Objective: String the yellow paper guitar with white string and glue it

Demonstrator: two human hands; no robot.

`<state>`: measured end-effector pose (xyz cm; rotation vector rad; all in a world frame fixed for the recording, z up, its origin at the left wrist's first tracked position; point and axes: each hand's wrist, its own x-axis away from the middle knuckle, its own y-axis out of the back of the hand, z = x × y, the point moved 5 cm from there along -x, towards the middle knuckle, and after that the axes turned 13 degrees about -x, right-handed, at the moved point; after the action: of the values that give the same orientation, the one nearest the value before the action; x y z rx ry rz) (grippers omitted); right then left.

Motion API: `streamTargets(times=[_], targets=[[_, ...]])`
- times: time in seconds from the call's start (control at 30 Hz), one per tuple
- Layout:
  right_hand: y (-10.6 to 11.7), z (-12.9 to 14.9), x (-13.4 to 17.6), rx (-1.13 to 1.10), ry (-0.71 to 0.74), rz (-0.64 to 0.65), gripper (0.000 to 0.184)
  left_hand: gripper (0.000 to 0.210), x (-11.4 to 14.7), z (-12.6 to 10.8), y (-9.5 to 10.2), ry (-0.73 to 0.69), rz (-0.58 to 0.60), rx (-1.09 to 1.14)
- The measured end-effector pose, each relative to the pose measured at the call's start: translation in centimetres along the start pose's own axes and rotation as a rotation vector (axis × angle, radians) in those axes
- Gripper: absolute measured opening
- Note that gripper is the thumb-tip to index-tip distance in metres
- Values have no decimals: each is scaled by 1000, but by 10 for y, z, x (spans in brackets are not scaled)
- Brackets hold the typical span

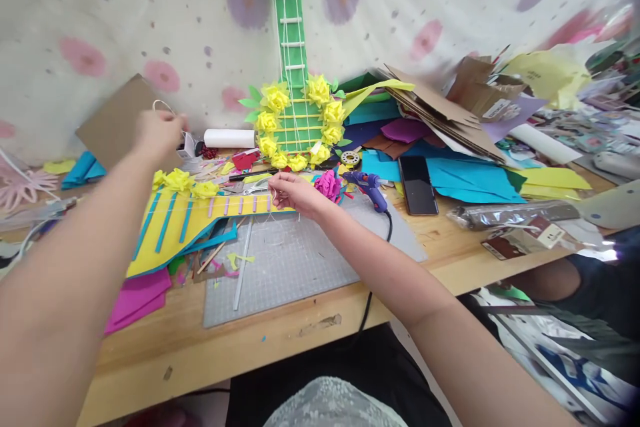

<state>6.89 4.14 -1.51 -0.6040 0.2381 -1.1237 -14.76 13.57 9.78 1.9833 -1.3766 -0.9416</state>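
Note:
A yellow paper guitar (173, 235) with teal and lilac strips and yellow paper flowers (177, 180) lies across the table, its neck over a grey cutting mat (310, 260). My right hand (294, 195) is at the neck, thumb and fingers pinched on thin white string. Raised above the guitar's body, my left hand (159, 137) is closed and slightly blurred, with a loop of white string (163, 105) showing above its fingers. A magenta paper flower (328, 185) sits just right of my right hand. Fine string lies along the guitar.
A green paper guitar (299, 125) ringed with yellow flowers leans on the back sheet. A blue glue gun (367, 185), a phone (418, 185), coloured paper (473, 180) and cardboard (445, 113) crowd the right. Another person's arm (547, 278) shows at the right edge.

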Motion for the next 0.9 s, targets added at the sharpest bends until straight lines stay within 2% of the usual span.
streamTargets(times=[0.03,0.07,0.1,0.17,0.23,0.3,0.4,0.53,0.63,0.77,0.9], targets=[[-3,5,-1,36,15,-3,17,28,16,0,-8,74,9,-82],[-5,10,-2,80,29,-11,16,32,33,-3,-21,99,114,-101],[-7,14,-2,129,47,-26,16,35,51,-9,-33,63,244,-64],[-9,22,-3,239,87,-65,16,34,87,-25,-56,-68,520,74],[-10,26,-2,340,124,-91,16,32,118,-40,-68,-237,717,93],[-12,29,-1,428,154,-81,14,35,136,-47,-71,-335,779,93],[-14,30,4,537,189,-47,14,34,143,-49,-66,-348,736,51],[-18,31,14,609,189,-57,19,26,144,-43,-55,-249,660,-29],[-21,32,21,617,176,-75,22,22,145,-37,-48,-195,587,-5],[-17,33,28,724,178,-59,33,14,142,-27,-38,-74,468,248],[-12,31,32,1019,146,46,31,11,134,-18,-19,60,298,556]])
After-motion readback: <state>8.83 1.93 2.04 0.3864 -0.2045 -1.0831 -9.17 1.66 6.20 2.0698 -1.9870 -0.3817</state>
